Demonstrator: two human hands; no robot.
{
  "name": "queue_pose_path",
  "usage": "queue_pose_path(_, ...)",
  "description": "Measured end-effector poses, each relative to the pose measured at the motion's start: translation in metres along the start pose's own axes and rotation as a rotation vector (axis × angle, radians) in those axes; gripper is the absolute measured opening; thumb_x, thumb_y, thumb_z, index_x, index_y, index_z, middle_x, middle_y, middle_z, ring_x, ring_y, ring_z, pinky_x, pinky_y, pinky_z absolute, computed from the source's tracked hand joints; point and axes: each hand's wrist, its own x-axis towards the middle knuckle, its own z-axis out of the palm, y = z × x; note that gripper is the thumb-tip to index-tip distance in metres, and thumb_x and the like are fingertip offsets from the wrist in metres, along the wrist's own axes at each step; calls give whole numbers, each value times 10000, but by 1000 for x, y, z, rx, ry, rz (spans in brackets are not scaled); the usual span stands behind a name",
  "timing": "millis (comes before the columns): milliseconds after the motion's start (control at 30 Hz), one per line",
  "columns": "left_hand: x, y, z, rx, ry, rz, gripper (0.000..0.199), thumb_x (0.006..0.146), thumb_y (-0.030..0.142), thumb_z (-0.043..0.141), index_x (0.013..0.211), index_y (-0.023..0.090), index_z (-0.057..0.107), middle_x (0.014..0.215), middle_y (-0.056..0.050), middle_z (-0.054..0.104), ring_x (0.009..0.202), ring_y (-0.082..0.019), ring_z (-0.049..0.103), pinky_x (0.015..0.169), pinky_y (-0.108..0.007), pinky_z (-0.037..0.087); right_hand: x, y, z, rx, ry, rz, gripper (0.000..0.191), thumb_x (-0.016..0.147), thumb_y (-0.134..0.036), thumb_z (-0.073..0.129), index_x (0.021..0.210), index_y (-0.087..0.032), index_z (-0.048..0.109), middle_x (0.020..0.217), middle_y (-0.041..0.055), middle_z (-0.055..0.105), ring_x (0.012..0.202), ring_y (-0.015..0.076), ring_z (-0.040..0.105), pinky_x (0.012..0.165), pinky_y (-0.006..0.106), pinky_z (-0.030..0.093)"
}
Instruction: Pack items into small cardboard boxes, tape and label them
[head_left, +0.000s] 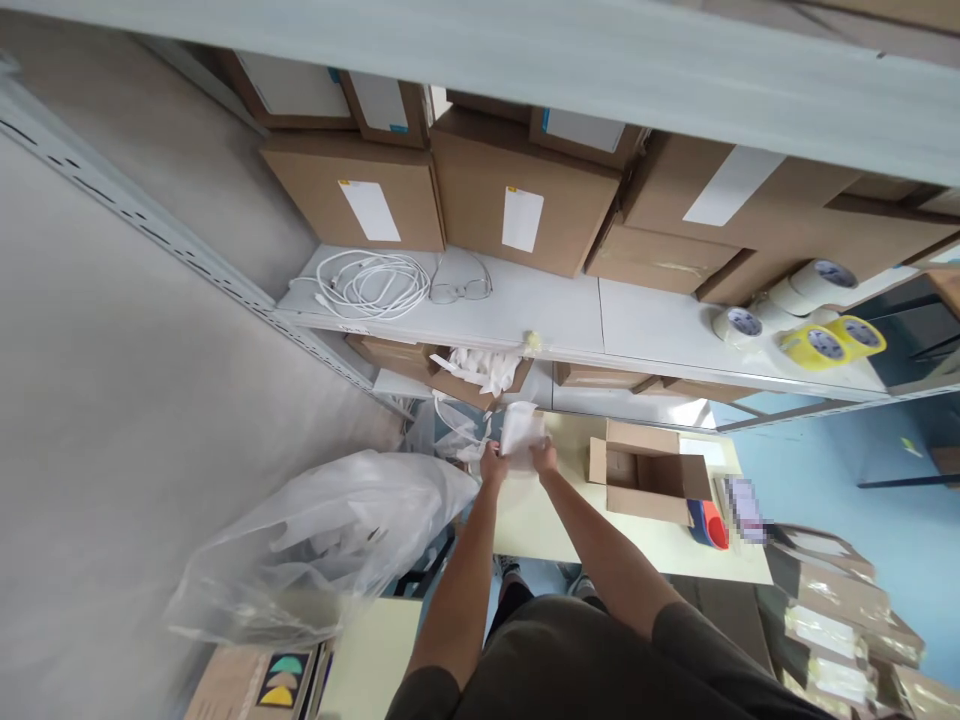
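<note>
My left hand (493, 464) and my right hand (545, 457) grip a white, flat, thin-looking packet (517, 428) from its two sides. Whether it is folded paper or a filled bag I cannot make out. They hold it over the left end of a pale yellow table (532, 525). Right of my right hand an opened cardboard box (646, 470) stands with its flaps spread. Behind the packet, a carton on the lower shelf holds crumpled white paper strips (484, 368).
A large clear plastic bag (330, 540) bulges at the left. Above the table, a shelf (547, 305) carries a coiled white cable (375, 285), glasses (460, 290), cartons (517, 185) and tape rolls (825, 345). A blue-and-red container (709, 525) sits on the table; taped boxes (832, 600) are stacked right.
</note>
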Motion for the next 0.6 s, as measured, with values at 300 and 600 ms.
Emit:
queue_pose_path(300,-44,19,-45,-569,-1,149,518,702,215,770,1200,199,630,866,-8,737,761,-188,723,698,-268,544,-24,-31,-62,218,88,-113,631,729,-267,635,1357,-211,652,1258,128,749,1152,329,711,967,456,597)
queue_pose_path(600,-128,123,26,-673,-83,295,696,577,411,917,1165,220,598,798,13,705,637,-155,676,603,-247,520,-48,13,-214,440,178,-220,681,631,-214,555,1305,-206,655,1169,75,775,1059,283,730,956,412,592)
